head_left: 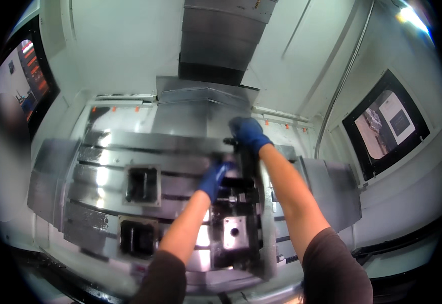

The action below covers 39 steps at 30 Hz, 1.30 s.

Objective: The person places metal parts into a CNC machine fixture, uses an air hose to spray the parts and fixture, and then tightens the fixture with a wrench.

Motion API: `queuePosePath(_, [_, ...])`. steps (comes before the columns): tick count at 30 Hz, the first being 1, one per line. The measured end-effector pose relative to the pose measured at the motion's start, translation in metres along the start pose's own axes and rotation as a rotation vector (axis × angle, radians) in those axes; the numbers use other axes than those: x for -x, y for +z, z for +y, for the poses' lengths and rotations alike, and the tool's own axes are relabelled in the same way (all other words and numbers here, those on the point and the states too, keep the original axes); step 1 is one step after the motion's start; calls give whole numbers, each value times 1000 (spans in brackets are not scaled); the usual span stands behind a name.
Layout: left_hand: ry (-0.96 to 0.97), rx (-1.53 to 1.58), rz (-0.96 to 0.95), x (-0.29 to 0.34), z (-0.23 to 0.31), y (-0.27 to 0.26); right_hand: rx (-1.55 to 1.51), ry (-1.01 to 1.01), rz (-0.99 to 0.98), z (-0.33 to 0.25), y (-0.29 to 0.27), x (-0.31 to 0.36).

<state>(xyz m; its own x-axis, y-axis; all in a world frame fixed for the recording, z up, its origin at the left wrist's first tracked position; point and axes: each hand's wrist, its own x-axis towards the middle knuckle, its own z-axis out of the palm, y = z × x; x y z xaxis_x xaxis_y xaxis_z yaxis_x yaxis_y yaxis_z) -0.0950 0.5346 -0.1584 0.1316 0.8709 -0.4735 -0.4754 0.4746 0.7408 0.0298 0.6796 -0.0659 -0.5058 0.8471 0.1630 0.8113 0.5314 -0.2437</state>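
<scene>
Both my hands wear blue gloves and reach over the slotted metal machine table (pixel 175 182). My right hand (pixel 250 134) is curled at the far end of a dark upright fixture (pixel 254 202). A short black piece (pixel 229 142) shows beside its fingers; what the hand grips is hidden. Lower and to the left, my left hand (pixel 216 178) is by the fixture's left side, its fingers smeared by motion. Nearer me, a bright square metal plate (pixel 229 237) with a round hole in its middle sits at the fixture.
Two square frames with dark hollow centres, one farther (pixel 157 187) and one nearer (pixel 125 219), sit on the table's left half. Grey stepped covers (pixel 216 38) rise at the back. White walls with a left window (pixel 28 76) and a right window (pixel 385 124) enclose the space.
</scene>
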Motion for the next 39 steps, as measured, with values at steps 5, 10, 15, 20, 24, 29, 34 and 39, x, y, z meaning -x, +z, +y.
queuePosePath(5, [-40, 43, -70, 10, -8, -16, -42, -7, -116, -1, -38, 21])
queuePosePath(10, [51, 380, 190, 13, -29, -104, -877, -30, 299, -47, -83, 132])
queuePosePath(15, [507, 468, 194, 104, 15, -101, -637, -205, 218, -76, -139, 304])
queuePosePath(20, [832, -679, 123, 159, 46, -58, -534, -224, 272, -137, -138, 286])
queuePosePath(24, [821, -490, -264, 205, 50, 72, -470, -152, 472, -124, -135, 300])
queuePosePath(29, [571, -670, -108, 234, 58, 119, -1249, 280, 557, -39, -153, 357])
queuePosePath(34, [358, -341, 62, 236, -50, 43, -644, 564, 75, 97, -112, 325])
queuePosePath(39, [-60, -149, 79, 197, -88, 40, 145, 585, -397, 140, -71, 254])
